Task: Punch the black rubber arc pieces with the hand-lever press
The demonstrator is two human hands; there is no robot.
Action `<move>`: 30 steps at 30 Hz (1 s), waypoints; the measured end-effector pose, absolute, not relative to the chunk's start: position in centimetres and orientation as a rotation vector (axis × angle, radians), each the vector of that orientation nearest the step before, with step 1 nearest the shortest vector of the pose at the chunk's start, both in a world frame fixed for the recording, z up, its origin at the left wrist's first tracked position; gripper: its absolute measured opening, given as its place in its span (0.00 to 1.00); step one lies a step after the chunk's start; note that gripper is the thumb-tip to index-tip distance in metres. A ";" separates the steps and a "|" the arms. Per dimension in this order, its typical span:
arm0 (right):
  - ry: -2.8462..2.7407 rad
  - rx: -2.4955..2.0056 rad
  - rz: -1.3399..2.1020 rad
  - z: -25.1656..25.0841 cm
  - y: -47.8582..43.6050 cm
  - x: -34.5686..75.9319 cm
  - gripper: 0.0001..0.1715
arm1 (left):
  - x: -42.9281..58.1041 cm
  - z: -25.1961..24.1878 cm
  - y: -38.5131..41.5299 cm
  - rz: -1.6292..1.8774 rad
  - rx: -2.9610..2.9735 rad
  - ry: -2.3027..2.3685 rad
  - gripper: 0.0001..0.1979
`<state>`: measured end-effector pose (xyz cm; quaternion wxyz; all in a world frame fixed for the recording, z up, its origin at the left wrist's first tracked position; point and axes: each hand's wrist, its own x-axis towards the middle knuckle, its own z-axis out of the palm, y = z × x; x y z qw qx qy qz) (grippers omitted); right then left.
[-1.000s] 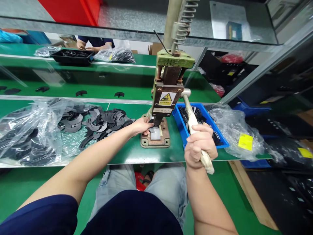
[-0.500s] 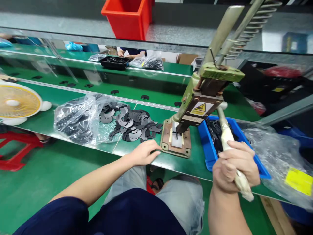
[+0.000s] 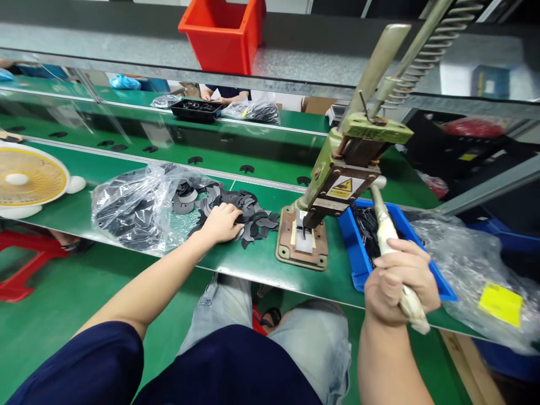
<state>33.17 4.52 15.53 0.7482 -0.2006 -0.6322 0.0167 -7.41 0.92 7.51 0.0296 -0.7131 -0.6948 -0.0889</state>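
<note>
A green hand press (image 3: 337, 185) stands on a rusty base plate (image 3: 302, 247) on the green bench. My right hand (image 3: 399, 284) is wrapped round its wrapped lever handle (image 3: 390, 247), low at the right. My left hand (image 3: 221, 222) rests on a heap of dark crescent-shaped flat parts (image 3: 248, 216) left of the press, fingers curled down onto them; what they hold, if anything, is hidden. A clear bag (image 3: 126, 205) with more of these parts lies further left.
A blue tray (image 3: 356, 253) of black pieces sits right of the press, beside a crumpled plastic bag with a yellow label (image 3: 500, 304). A yellow fan (image 3: 25, 180) stands at far left. A red bin (image 3: 221, 31) sits on the shelf above. Another person's hands (image 3: 211, 94) work across the conveyor.
My left hand left the press die, drew back to the bench edge, then reached left onto the parts heap. My right hand stays on the lever. The view swung left.
</note>
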 end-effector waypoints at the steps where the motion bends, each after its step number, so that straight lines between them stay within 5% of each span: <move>1: -1.399 -0.446 0.039 15.5 4.4 33.3 0.20 | -7.4 7.4 1.6 -0.257 -2.215 -2.137 0.22; 9: -1.419 -0.463 0.027 15.1 4.3 33.5 0.20 | -8.1 9.2 3.9 -0.550 -2.294 -1.968 0.19; 23: -1.473 -0.511 0.037 15.2 3.6 33.9 0.18 | 3.8 7.6 4.5 -2.216 -2.304 -2.593 0.20; 30: -1.450 -0.501 0.048 15.2 3.6 33.7 0.16 | 5.9 8.8 7.9 -2.053 -2.461 -2.817 0.14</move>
